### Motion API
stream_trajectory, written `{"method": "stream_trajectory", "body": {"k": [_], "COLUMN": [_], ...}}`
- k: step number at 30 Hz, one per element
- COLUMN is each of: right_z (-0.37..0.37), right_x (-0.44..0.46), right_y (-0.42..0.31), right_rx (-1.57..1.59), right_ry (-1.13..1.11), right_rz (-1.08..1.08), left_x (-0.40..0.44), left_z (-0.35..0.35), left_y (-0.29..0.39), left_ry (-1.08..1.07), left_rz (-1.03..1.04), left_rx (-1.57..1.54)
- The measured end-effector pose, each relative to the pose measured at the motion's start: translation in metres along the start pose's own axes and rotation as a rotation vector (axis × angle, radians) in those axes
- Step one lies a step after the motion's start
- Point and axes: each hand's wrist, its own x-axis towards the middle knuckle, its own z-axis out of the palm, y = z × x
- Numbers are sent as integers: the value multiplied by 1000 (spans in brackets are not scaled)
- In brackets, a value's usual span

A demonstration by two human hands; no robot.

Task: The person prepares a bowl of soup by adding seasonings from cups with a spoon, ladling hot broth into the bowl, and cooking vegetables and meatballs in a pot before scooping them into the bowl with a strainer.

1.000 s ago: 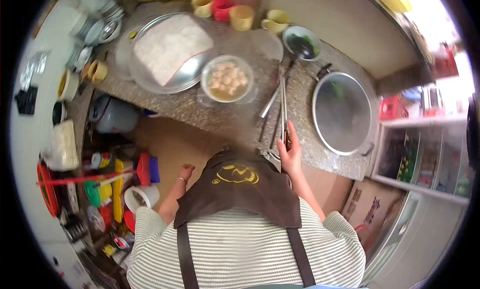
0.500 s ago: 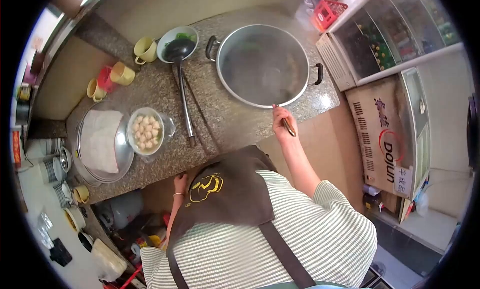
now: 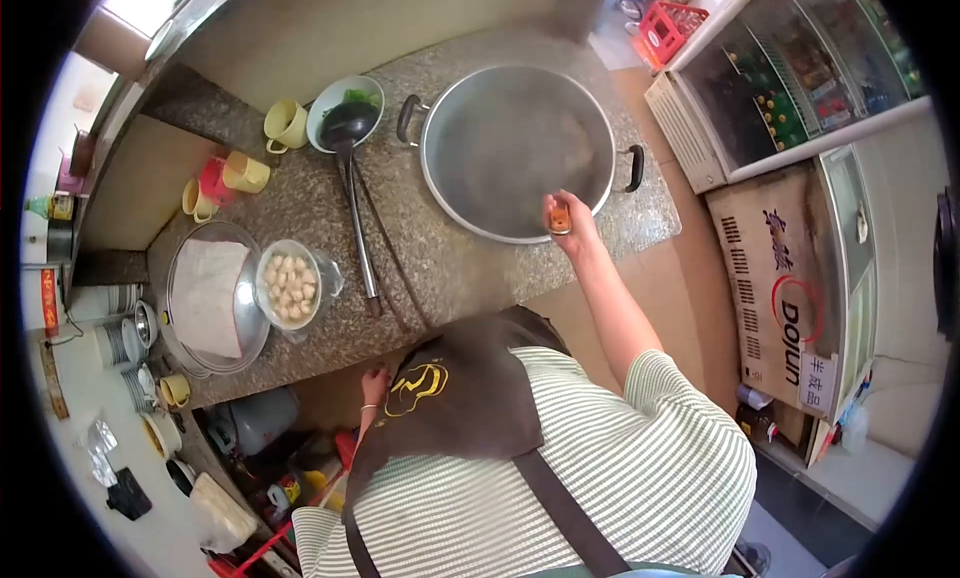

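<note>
My right hand (image 3: 566, 226) is closed around the brown handle (image 3: 560, 219) of a utensil, at the near rim of a large steaming pot (image 3: 455, 206). The utensil's working end is hidden by my hand and the steam, so its kind does not show. Low beside the apron (image 3: 470, 408), just off the counter's front edge, my left hand (image 3: 374, 386) hangs with its fingers curled and nothing visible in them. A black ladle (image 3: 358, 213) rests with its bowl in a white bowl of greens (image 3: 322, 116). Beside it lie long thin sticks (image 3: 385, 236).
Pale balls fill a bag-lined bowl (image 3: 288, 286) on the granite counter (image 3: 480, 288). Left of it, a cloth (image 3: 208, 293) covers part of a metal basin (image 3: 250, 323). Yellow cups (image 3: 287, 126) stand along the back. A glass-door fridge (image 3: 790, 78) and a carton (image 3: 770, 288) are at right.
My right hand has moved slightly up over the pot's rim, and the handle's end has turned toward me. The left hand stays low beside the apron. The view has shifted a little.
</note>
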Motion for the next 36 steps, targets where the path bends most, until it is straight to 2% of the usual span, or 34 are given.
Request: {"method": "stream_trajectory", "body": {"k": [1,3,5,10,12,16,18,20,22,23,25,26,27,30,31,34,36], "right_z": [-2,2,6,-8,-23,-41,-50,-44,-25,-16,-15,-14,-12,-2,-3,-16,-19], "right_x": [19,33,41,31,23,-1,4,18,32,43,69,77,72,30,19,5,-5], "right_y": [-5,-8,-10,-14,-16,-12,-20,-30,-45,-46,-47,-46,-45,-40,-40,-50,-55], "right_rx": [-169,-225,-357,-458,-278,-90,179,158,-76,-70,-128,-182,-230,-292,-313,-423,-645], "right_ry": [-68,-60,-30,-207,-353,-307,-393,-324,-267,-114,-114,-112,-249,-278,-283,-273,-267], "right_rz": [-29,-9,23,62,196,180,283,203,251,210,190,172,198,162,181,195,213], "left_x": [-3,-6,-11,-38,-45,-48,-46,-47,-57,-76,-83,-74,-73,-82,-74,-93,-110], "left_z": [10,20,30,51,51,65,71,72,64,52,51,55,59,66,73,91,101], "left_y": [-10,-27,-36,-42,-47,-53,-59,-58,-26,22,44,31,28,35,10,1,1], "left_ry": [21,-52,-26,22,-46,9,25,-19,-64,-122,-172,-112,-48,82,95,105,101], "left_rz": [-7,28,11,-131,-141,-86,-29,-100,-168,-110,-53,-122,-191,-164,-174,-199,-268], "left_rx": [-20,-86,-105,-217,-270,-253,-184,-257,-327,-234,-150,-241,-336,-290,-372,-367,-343]}}
